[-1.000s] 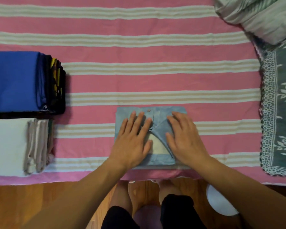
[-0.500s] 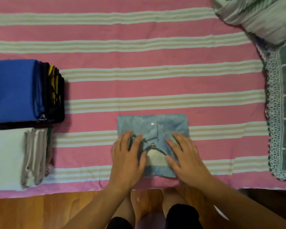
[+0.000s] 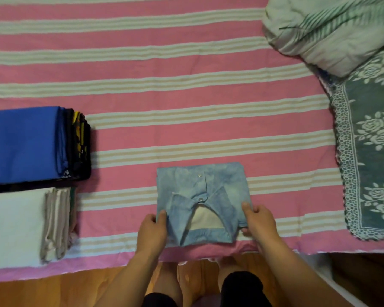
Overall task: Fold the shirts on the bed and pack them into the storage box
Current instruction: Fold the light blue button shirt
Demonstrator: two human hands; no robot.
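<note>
No brand, label or writing legible anywhere. Shirt (image 3: 203,202): light blue, washed-denim look, folded to a rough square, collar side up w/ collar pointing toward the person, two metal snaps on the placket, pale lining showing in the neck opening. It lies on the bed (image 3: 186,69) near the front edge, on a pink sheet w/ cream stripes. Left hand (image 3: 152,232) pinches the shirt's left edge, thumb on top, other fingers tucked under and hidden. Right hand (image 3: 258,220) grips the right edge the same way, thumb on top, fingers curled beneath.

At left, a folded pile w/ blue top (image 3: 24,144) and dark layers under it; just in front, a white pile (image 3: 16,227); both cut off by the frame. Pillow (image 3: 333,29) top right, green floral cloth (image 3: 372,138) at right, both partly out of frame. No storage box identifiable.
</note>
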